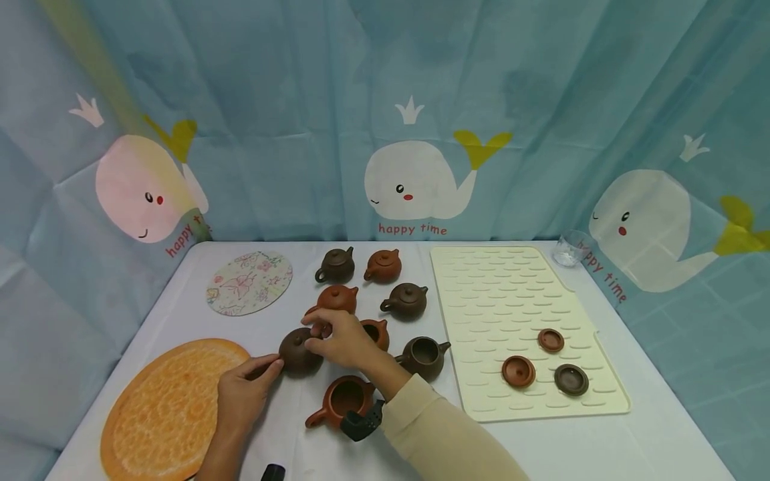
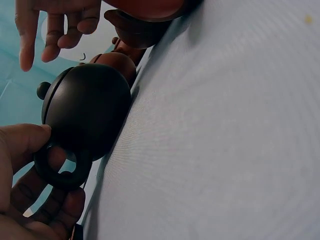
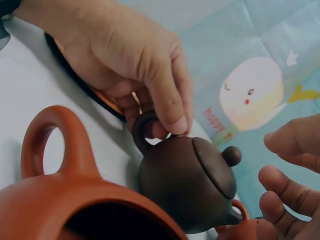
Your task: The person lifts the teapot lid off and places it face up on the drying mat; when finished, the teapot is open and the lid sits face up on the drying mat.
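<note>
1. Dark brown teapot point(image 1: 296, 357): matte, round-bellied, lidded, on the bench point(image 1: 601, 447) between both hands; its looped handle point(image 3: 141, 134) faces the left hand point(image 1: 243, 397), whose grip pinches it.
2. Lid knob point(image 3: 231, 156): ball-shaped, just beside the right hand point(image 1: 345, 339), its grip loosely parted, holding nothing.
3. Lidless reddish teapot point(image 1: 330, 406): smooth, near.
4. Cream tray point(image 1: 481, 314): ridged, well apart.

Teapots point(image 1: 406, 305) are standing mid-tabletop point(image 1: 577, 451), two discs point(image 1: 174, 407) lying left, a mat point(image 1: 487, 314) lying right (three lids point(image 1: 519, 372) are resting on its near half), a glass point(image 1: 569, 251) sitting beside its far-right corner.
</note>
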The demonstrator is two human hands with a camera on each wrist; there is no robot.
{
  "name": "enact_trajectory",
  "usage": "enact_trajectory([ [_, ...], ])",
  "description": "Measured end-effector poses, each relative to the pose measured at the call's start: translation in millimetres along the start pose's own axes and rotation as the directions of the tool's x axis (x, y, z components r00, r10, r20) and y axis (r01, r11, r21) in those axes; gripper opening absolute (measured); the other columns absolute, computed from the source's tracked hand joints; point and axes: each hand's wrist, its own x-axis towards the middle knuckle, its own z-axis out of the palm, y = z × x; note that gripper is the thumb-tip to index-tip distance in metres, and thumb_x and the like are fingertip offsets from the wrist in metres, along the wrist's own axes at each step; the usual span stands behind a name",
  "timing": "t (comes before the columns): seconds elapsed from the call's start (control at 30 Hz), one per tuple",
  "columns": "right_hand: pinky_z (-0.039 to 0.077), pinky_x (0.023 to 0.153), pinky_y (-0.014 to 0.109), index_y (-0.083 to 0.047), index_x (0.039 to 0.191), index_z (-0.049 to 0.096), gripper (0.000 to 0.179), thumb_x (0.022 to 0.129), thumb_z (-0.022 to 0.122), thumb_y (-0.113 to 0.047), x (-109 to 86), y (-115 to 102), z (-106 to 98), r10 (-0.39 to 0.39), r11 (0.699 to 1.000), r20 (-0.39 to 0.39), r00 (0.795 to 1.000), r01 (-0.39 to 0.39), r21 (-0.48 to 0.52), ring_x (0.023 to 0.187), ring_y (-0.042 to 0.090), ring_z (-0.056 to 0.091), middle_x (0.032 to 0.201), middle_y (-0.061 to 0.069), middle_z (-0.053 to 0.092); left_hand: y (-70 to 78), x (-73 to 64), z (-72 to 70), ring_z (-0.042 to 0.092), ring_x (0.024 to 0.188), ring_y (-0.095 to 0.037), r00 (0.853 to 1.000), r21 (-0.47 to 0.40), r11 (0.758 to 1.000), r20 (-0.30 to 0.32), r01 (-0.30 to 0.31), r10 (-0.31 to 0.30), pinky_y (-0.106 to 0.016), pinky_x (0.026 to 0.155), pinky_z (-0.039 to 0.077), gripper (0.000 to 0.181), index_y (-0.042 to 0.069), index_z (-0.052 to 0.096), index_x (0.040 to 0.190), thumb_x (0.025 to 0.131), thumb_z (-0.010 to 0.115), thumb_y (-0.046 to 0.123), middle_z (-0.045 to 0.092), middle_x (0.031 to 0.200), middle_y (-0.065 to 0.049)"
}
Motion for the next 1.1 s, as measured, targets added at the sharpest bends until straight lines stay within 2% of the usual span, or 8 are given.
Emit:
enact_trajectory([
  [0.2, 0.045, 0.066, 0.020, -0.013, 0.114, 0.067, 0.029, 0.086, 0.073, -0.009, 2.9, 2.1, 6.0, 0.013, 1.000, 0.028, 1.000, -0.013, -0.007, 0.075, 0.006, 0.051, 0.086, -0.006, 0.059, -0.6, -0.7, -0.4, 0.062, 0.078, -0.001, 1.000, -0.005, 1.000, -0.001, 0.011, -0.011, -0.011, 0.069, 0.046, 0.011, 0.001, 0.076, 0.093, 0.083, 0.076, 0.007, 0.072, 0.088, -0.010],
  [0.53, 0.045, 0.062, 0.019, -0.012, 0.113, 0.068, 0.028, 0.086, 0.072, -0.007, 11.4, 6.7, 14.8, 0.035, 0.996, 0.048, 0.998, -0.031, -0.079, 0.071, 0.005, 0.051, 0.083, -0.007, 0.056, -1.1, 0.1, 1.8, 0.063, 0.076, -0.002, 1.000, -0.039, 0.999, -0.006, -0.002, 0.002, -0.012, 0.068, 0.046, 0.009, 0.000, 0.076, 0.091, 0.082, 0.076, 0.002, 0.072, 0.086, -0.009],
  [0.7, 0.045, 0.062, 0.019, -0.011, 0.114, 0.068, 0.028, 0.087, 0.071, -0.007, 14.1, 7.3, 17.9, 0.043, 0.994, 0.064, 0.997, -0.036, -0.107, 0.071, 0.005, 0.051, 0.083, -0.007, 0.055, -1.3, -0.5, 2.7, 0.063, 0.076, -0.002, 1.000, -0.024, 1.000, -0.013, 0.002, -0.003, -0.012, 0.068, 0.046, 0.009, 0.001, 0.076, 0.091, 0.082, 0.077, 0.003, 0.072, 0.086, -0.009],
  [0.9, 0.044, 0.065, 0.017, -0.011, 0.111, 0.070, 0.024, 0.087, 0.071, -0.011, 16.5, 8.1, 21.4, 0.029, 0.979, 0.077, 0.997, -0.012, -0.205, 0.073, 0.004, 0.050, 0.082, -0.009, 0.053, -2.5, -1.3, 3.4, 0.063, 0.076, -0.003, 1.000, -0.021, 1.000, -0.014, 0.007, -0.008, -0.013, 0.067, 0.046, 0.010, 0.002, 0.076, 0.091, 0.082, 0.077, 0.004, 0.072, 0.085, -0.008],
  [1.1, 0.042, 0.065, 0.015, -0.012, 0.110, 0.071, 0.022, 0.088, 0.072, -0.018, 19.1, 6.0, 24.0, 0.000, 0.948, 0.077, 0.997, 0.025, -0.317, 0.074, 0.003, 0.048, 0.083, -0.010, 0.051, -1.8, -1.2, 2.8, 0.063, 0.076, -0.003, 1.000, -0.032, 0.999, -0.014, -0.006, 0.006, -0.013, 0.067, 0.046, 0.010, 0.001, 0.076, 0.092, 0.082, 0.076, 0.003, 0.072, 0.085, -0.008],
])
